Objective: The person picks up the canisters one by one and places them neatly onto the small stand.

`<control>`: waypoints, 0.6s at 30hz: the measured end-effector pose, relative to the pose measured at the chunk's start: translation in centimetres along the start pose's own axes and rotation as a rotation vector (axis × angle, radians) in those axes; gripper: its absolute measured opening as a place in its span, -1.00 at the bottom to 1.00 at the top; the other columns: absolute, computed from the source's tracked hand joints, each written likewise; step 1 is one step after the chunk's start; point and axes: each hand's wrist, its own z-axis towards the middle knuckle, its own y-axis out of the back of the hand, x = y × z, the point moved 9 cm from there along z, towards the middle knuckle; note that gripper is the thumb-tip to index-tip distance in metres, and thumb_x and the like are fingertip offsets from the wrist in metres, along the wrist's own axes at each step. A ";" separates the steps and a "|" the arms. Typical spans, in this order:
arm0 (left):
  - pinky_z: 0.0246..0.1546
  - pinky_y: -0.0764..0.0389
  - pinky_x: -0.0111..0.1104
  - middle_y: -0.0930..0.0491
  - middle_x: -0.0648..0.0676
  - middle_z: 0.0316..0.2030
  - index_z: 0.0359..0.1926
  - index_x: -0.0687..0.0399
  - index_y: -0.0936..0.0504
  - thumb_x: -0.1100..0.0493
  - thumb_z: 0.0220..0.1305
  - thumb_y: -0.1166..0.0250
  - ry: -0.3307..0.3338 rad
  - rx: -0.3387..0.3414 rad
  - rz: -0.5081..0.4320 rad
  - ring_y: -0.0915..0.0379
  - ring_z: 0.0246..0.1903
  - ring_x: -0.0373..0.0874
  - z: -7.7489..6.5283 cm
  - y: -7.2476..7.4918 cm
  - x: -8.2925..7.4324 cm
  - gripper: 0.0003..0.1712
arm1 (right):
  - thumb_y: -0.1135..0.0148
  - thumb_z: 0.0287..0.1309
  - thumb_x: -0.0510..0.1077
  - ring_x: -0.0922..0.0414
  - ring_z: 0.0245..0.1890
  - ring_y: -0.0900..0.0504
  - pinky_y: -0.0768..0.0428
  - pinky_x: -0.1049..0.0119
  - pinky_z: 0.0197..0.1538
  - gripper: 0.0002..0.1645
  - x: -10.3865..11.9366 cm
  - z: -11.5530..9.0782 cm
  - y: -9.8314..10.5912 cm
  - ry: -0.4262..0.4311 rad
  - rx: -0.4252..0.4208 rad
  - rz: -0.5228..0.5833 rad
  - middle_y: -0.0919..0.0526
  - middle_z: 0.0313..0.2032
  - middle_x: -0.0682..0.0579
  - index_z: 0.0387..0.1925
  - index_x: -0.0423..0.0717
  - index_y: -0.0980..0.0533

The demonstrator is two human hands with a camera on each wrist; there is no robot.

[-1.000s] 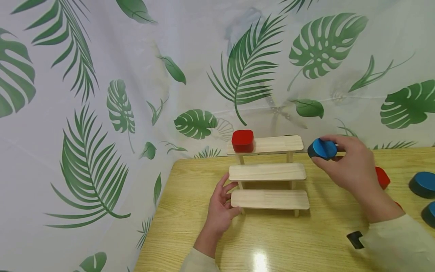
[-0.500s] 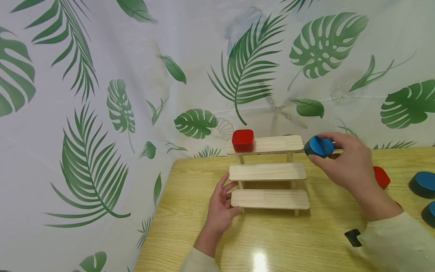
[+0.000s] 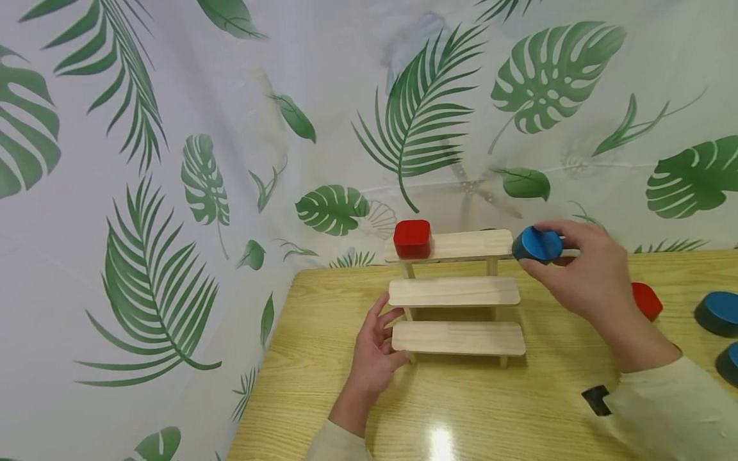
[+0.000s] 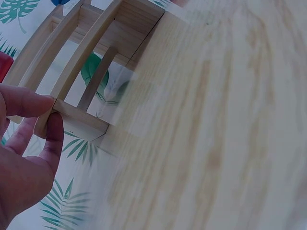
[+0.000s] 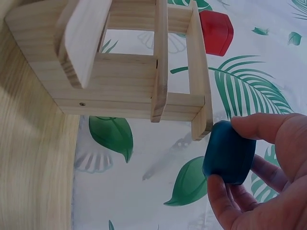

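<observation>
A small three-step wooden shelf (image 3: 455, 291) stands on the table. On its top step, at the left end, sits a red block (image 3: 412, 239) with rounded corners. My left hand (image 3: 375, 355) pinches the left end of the lowest step; in the left wrist view the thumb (image 4: 29, 101) and a finger meet at the plank's end. My right hand (image 3: 594, 269) grips a round blue block (image 3: 537, 245) between thumb and fingers, up at the right end of the top step. In the right wrist view the blue block (image 5: 229, 152) overlaps that plank's end.
To the right of the shelf, another red block (image 3: 647, 301) lies on the table, partly behind my right forearm. Further right are two more blue blocks (image 3: 721, 313), cut by the frame edge. A leaf-print curtain (image 3: 230, 128) hangs behind and to the left of the table.
My right hand has moved slightly left and up with the blue block, bringing it to the top step's right end. The left hand and the shelf have stayed put.
</observation>
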 end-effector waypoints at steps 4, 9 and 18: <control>-0.26 -0.58 -0.33 -0.41 0.13 0.29 0.55 -0.17 -0.14 0.77 -0.08 -0.19 0.007 -0.004 -0.006 -0.38 -0.04 0.11 0.0 -0.1 0.0 0.23 | -0.52 0.05 -0.16 -0.28 -0.04 -0.51 -0.63 -0.10 -0.11 -0.33 0.4 0.1 -0.2 0.011 -0.001 0.009 -0.48 0.09 -0.31 0.19 -0.27 -0.51; -0.25 -0.57 -0.32 -0.41 0.15 0.29 0.55 -0.15 -0.14 0.77 -0.08 -0.19 0.008 -0.006 -0.012 -0.38 -0.01 0.15 0.0 -0.1 -0.2 0.22 | -0.52 0.04 -0.17 -0.29 -0.02 -0.50 -0.63 -0.09 -0.10 -0.33 0.9 0.4 -0.5 0.019 0.005 0.026 -0.47 0.09 -0.32 0.19 -0.27 -0.51; -0.27 -0.58 -0.33 -0.40 0.15 0.30 0.55 -0.14 -0.13 0.77 -0.07 -0.19 0.009 -0.002 -0.013 -0.38 0.00 0.16 0.0 -0.1 -0.3 0.21 | -0.52 0.04 -0.19 -0.29 -0.02 -0.49 -0.58 -0.20 -0.10 -0.31 1.6 0.7 -1.1 0.029 0.026 0.054 -0.45 0.10 -0.32 0.21 -0.28 -0.50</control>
